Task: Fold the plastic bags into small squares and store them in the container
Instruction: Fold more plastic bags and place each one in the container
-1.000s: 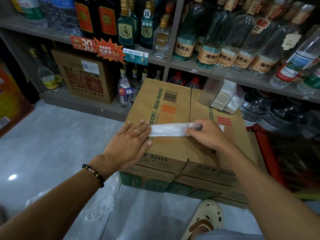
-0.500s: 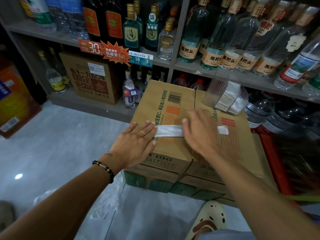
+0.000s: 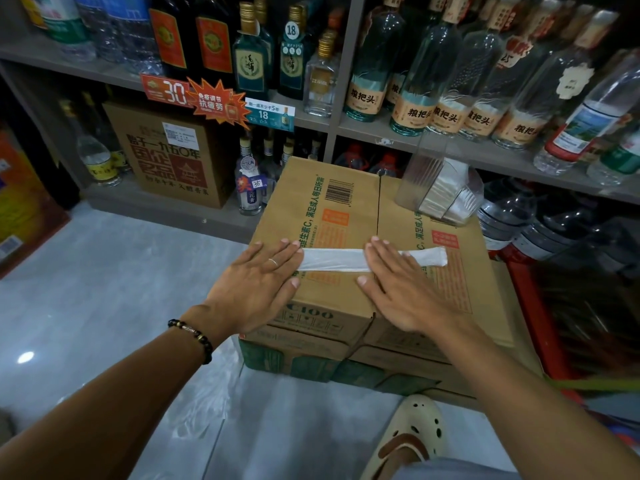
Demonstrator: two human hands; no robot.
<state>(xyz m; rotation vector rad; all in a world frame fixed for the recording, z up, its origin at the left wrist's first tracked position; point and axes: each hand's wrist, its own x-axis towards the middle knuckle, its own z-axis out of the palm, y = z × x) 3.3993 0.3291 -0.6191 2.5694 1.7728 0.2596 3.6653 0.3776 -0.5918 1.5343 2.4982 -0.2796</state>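
A plastic bag [image 3: 332,260], folded into a long narrow white strip, is laid flat across the top of a cardboard box [image 3: 325,202], crosswise to the box's centre seam. The strip's near-left end is covered by the left hand [image 3: 258,285], which is spread flat with straight fingers and grips nothing. The right hand [image 3: 401,287] is pressed palm-down over the strip's middle, fingers likewise straight; only the stretch between the hands and the right end are left exposed. At the box's far right corner a clear plastic container [image 3: 438,187] is seen, with what look like folded bags inside. Behind the box, shelves [image 3: 311,119] of bottles are ranged, and a second brown carton [image 3: 166,154] is set to the box's far left. Below the box's near edge a cream perforated shoe [image 3: 412,434] is visible on the grey floor [image 3: 104,289].
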